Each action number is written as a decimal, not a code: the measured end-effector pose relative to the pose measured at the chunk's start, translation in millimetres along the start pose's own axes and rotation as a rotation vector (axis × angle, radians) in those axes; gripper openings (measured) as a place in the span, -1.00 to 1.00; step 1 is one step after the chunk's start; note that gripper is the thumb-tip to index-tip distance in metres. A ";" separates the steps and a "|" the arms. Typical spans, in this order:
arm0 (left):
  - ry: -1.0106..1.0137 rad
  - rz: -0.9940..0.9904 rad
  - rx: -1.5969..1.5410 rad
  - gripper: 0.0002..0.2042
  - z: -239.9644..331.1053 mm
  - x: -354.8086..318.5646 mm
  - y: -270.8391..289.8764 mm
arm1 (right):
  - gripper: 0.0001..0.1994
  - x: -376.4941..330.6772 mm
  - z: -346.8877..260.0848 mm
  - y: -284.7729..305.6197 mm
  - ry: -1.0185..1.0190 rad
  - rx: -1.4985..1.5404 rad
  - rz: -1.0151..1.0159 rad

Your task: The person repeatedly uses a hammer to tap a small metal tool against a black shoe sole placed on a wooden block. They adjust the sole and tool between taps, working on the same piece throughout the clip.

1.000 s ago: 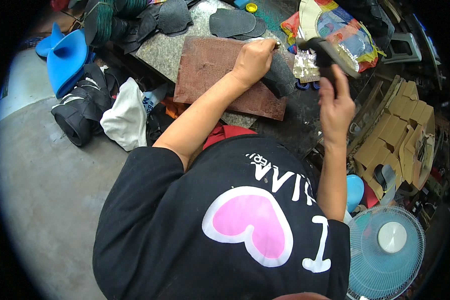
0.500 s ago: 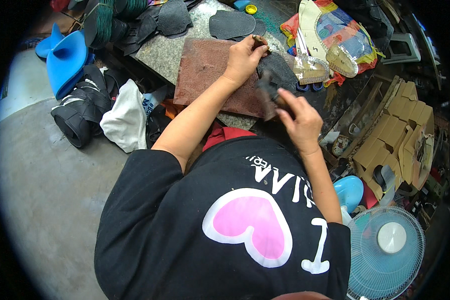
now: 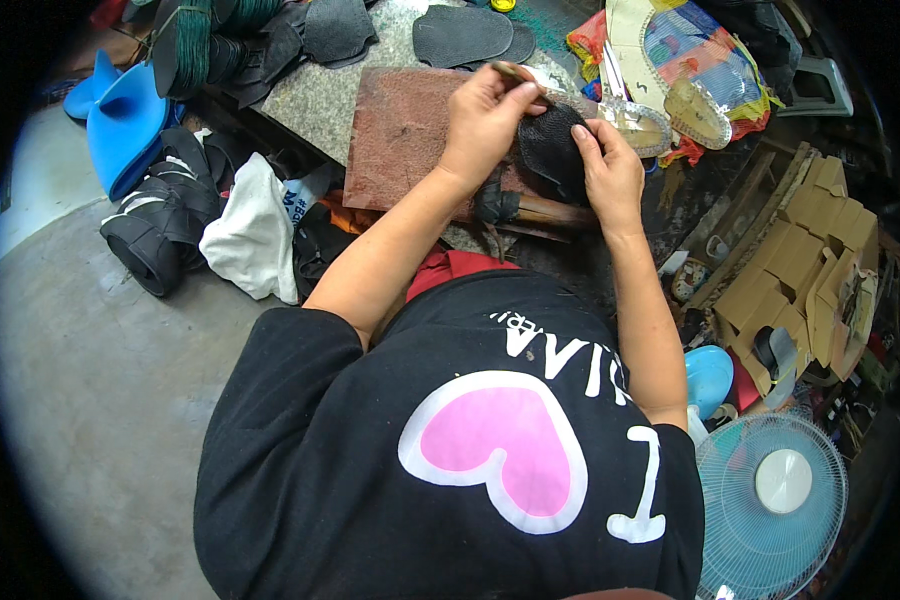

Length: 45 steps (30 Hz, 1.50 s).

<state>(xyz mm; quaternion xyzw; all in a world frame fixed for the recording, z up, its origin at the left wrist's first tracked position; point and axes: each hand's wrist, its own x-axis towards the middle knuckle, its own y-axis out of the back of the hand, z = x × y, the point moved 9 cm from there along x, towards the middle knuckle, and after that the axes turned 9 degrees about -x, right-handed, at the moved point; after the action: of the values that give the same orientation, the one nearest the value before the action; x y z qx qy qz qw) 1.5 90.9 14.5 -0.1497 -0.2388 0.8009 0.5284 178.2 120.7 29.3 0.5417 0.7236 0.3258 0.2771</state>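
Between the fingers of my left hand is a slim, dull brownish punch, its lower end hidden. My right hand pinches the right edge of a black leather piece, curved and lifted at a tilt. The left fingertips are at the leather's upper left edge; whether they grip it too I cannot tell. Below the leather a hammer lies on the near edge of the reddish-brown board, its wooden handle toward the right. Black wrapping covers part of the hammer near its head.
More black leather pieces lie on the grey stone slab beyond the board. Clear studded templates and a colourful mesh bag are at far right. Green thread spools stand at far left. A fan is near right.
My right hand has put the hammer down on the board and taken the leather's edge. The leather is now lifted and tilted. The punch has stayed in my left hand.
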 end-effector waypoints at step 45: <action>-0.089 -0.207 0.948 -0.75 -5.5 18.6 -13.8 | -0.79 7.3 31.5 -7.3 -0.136 0.056 -0.041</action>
<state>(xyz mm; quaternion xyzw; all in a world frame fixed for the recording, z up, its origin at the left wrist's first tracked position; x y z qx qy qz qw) 7.5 113.7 17.6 0.1665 0.1164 0.7701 0.6047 195.7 131.6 3.3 0.5554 0.7228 0.2619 0.3170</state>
